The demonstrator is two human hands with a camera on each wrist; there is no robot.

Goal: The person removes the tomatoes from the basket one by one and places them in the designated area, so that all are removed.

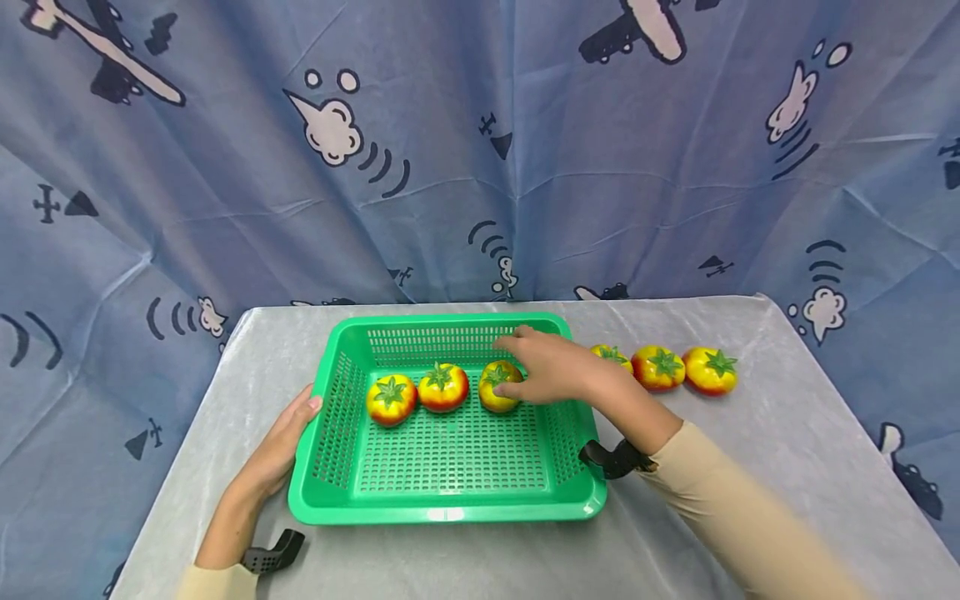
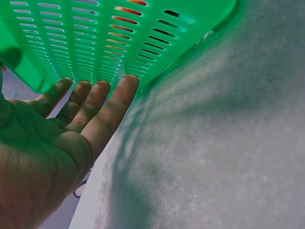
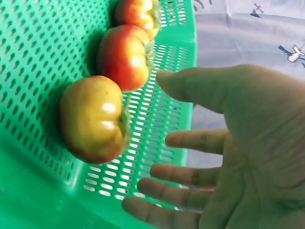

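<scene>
A green perforated plastic basket [image 1: 450,512] stands on the table, with three red-and-yellow tomatoes in a row inside. My left hand [image 1: 281,442] holds the basket's left side, thumb on the rim and fingers against the outer wall [image 2: 62,47]. Over the basket's right part is my right hand [image 1: 555,367], fingers spread and nothing held. Close by it is the rightmost tomato [image 1: 498,400], lying on the basket floor; a gap shows between them in the right wrist view. The middle tomato [image 1: 443,388] and the left tomato [image 1: 391,400] sit close together.
Outside the basket, to its right, three more tomatoes stand in a row: one [image 1: 611,354] partly hidden by my right hand, a middle one [image 1: 658,368] and a far one [image 1: 710,371]. A grey cloth covers the table [image 1: 765,467]. Behind hangs a blue patterned curtain [image 1: 450,167].
</scene>
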